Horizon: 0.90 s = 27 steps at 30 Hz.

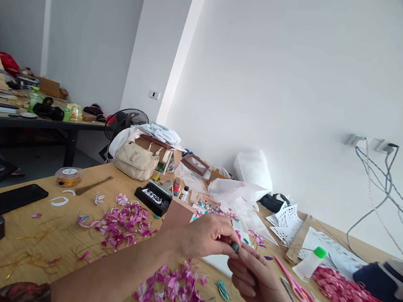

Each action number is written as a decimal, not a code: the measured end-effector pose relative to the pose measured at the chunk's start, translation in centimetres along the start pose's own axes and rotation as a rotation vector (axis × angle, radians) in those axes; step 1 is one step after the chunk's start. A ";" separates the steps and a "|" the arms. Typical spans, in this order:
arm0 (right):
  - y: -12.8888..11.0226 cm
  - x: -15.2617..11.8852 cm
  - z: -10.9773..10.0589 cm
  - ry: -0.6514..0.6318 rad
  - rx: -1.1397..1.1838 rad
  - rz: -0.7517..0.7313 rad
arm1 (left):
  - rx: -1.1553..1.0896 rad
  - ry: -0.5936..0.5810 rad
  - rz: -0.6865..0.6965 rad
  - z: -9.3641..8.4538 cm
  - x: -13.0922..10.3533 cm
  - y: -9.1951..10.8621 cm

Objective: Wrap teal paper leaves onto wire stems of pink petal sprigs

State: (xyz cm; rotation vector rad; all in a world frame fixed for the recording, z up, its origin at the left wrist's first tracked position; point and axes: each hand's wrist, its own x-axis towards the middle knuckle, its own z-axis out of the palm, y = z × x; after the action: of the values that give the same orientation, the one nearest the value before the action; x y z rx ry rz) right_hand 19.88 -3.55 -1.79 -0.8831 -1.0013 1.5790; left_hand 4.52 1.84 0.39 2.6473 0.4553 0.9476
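My left hand (207, 235) and my right hand (256, 274) meet above the table, fingertips pinched together. Between them shows a small dark green piece (235, 247), too covered by fingers to make out its kind. Below the hands lie loose pink and purple petals (180, 288) and a small bunch of teal leaves (223, 290). A larger heap of magenta petals (125, 222) spreads left of my left forearm. Behind the hands, partly covered, are a wooden block (176, 215) and a white sheet (216, 263).
Pink scissors (295, 283), a green-capped bottle (311, 263) and a red petal heap (355, 297) lie at right. A black tray (153, 198), beige handbag (138, 158) and plastic bags (239, 198) stand behind. Golden thread (28, 257) and a black phone (9, 200) lie left.
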 end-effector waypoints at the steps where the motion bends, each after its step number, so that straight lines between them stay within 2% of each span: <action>1: 0.2 0.2 0.0 0.024 -0.054 0.011 | 0.102 -0.032 0.017 0.1 -0.1 0.0; 4: 0.8 1.0 -0.1 0.137 -0.280 0.006 | 0.418 -0.113 0.042 0.8 -0.3 -0.1; 6: 1.0 1.2 -0.2 0.201 -0.359 -0.025 | 0.464 -0.110 0.000 1.2 -0.3 -0.1; 8: 0.9 1.1 -0.3 0.180 -0.280 -0.045 | 0.305 -0.064 -0.051 1.2 -0.2 -0.1; 12: 0.5 0.5 -0.7 -0.020 0.031 -0.033 | -0.188 -0.013 -0.083 0.5 0.0 -0.5; 14: 0.6 0.6 -0.8 -0.044 0.070 -0.015 | -0.248 -0.017 -0.083 0.2 0.0 -0.8; 16: 0.9 0.9 -0.7 -0.005 0.018 0.007 | -0.112 -0.047 -0.066 0.3 -0.1 -1.1; 19: 1.3 1.3 -0.5 0.087 -0.124 0.018 | 0.234 -0.107 -0.052 0.8 -0.3 -1.3; 21: 1.4 1.4 -0.5 0.114 -0.140 -0.005 | 0.307 -0.100 -0.066 1.2 -0.4 -1.3; 23: 1.2 1.2 -0.5 0.074 -0.054 -0.032 | 0.162 -0.060 -0.061 1.2 -0.3 -1.2; 27: 0.7 0.7 -0.6 -0.066 0.133 -0.043 | -0.285 0.007 -0.037 0.7 -0.1 -1.5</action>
State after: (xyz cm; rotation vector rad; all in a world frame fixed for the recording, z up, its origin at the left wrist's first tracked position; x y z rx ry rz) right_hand 20.02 -2.85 -2.70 -0.7175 -0.9436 1.6272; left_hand 4.64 3.03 -0.71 2.3723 0.3407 0.9350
